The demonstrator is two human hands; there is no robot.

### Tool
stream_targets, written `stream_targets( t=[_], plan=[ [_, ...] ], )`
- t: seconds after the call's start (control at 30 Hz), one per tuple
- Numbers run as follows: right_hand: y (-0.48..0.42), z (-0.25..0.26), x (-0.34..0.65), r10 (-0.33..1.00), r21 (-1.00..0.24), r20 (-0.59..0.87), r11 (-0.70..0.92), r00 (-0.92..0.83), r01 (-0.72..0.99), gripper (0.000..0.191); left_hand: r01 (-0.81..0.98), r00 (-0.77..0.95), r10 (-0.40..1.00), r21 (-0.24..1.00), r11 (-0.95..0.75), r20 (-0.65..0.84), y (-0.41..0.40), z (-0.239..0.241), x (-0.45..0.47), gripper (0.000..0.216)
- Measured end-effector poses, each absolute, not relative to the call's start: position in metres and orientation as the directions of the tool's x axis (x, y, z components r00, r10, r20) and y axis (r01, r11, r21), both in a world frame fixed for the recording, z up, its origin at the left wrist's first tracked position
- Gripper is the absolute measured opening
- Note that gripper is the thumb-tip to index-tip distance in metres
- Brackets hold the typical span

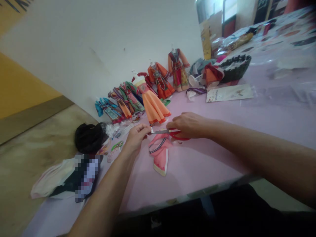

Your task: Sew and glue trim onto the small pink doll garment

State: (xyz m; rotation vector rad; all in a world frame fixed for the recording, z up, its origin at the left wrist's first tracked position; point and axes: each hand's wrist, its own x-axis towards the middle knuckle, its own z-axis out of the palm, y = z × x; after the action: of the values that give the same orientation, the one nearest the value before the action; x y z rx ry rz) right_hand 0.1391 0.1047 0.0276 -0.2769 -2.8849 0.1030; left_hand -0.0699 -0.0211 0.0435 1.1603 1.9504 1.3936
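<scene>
My right hand (186,125) is closed around the red handles of a pair of scissors (161,131), whose blades point left. With its fingertips, my left hand (138,135) pinches a small white piece (151,130) at the blade tips; its kind is too small to tell. Below the scissors a pink doll garment (160,151) with a dark patterned trim and pale edging lies on the table. Just behind my hands stands a doll dress (153,102) with an orange skirt and red hem.
Several small costumes, among them a red-orange one (161,80), line the wall. Left are a black bundle (89,138), crumpled clear plastic (113,130) and folded cloth (56,176). A dark basket (234,70) and a printed card (229,93) lie right on the pink table (197,164).
</scene>
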Motion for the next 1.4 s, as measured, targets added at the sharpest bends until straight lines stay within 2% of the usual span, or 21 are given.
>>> stream_targets(
  t=[0.2,0.37,0.67,0.9,1.4],
  plan=[
    [0.104,0.028,0.139,0.196,-0.107,0.269,0.979,-0.943,0.173,0.023,0.353,-0.579,0.795,0.934,0.046,0.180,-0.020,0.046,-0.066,0.018],
    [0.107,0.023,0.138,0.216,-0.088,0.315,0.976,-0.924,0.198,0.051,0.342,-0.619,0.745,0.939,-0.029,0.248,-0.023,0.046,-0.065,0.019],
    [0.110,0.020,0.137,0.173,-0.083,0.344,0.985,-0.923,0.154,0.046,0.350,-0.585,0.754,0.932,-0.096,0.297,-0.037,0.038,-0.058,0.023],
    [0.111,0.016,0.136,0.166,-0.091,0.337,0.986,-0.927,0.143,0.045,0.329,-0.531,0.816,0.943,-0.047,0.226,-0.038,0.034,-0.058,0.038],
    [0.114,0.011,0.135,0.142,-0.084,0.362,0.989,-0.921,0.120,0.042,0.363,-0.498,0.812,0.924,-0.124,0.305,-0.039,0.034,-0.056,0.034]
  ],
)
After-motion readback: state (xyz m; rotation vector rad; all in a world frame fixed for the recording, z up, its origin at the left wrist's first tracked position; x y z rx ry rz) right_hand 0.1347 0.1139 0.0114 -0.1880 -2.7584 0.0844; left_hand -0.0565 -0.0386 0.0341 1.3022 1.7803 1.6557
